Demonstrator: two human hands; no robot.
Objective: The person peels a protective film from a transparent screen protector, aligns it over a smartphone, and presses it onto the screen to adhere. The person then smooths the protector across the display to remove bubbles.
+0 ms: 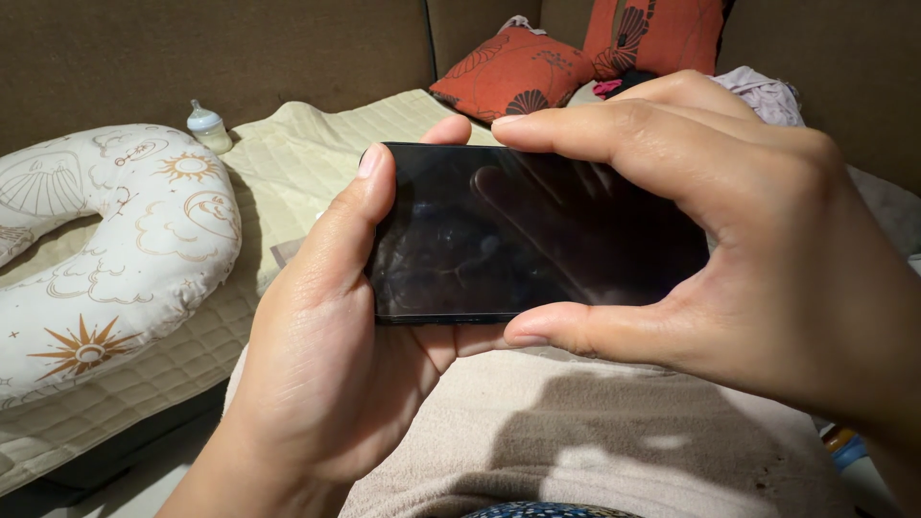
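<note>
Bed (317, 144); pillow (106, 249), bottle (207, 126) nr phone (528, 230).

Only one view is given, taken from a camera worn on the head. It is aimed forward and slightly downward, over the lap and toward the far wall. The phone (532, 230) is seen very close, filling the centre of the frame. The quilted mat (288, 153) and red cushions (518, 72) are seen farther back.
</note>
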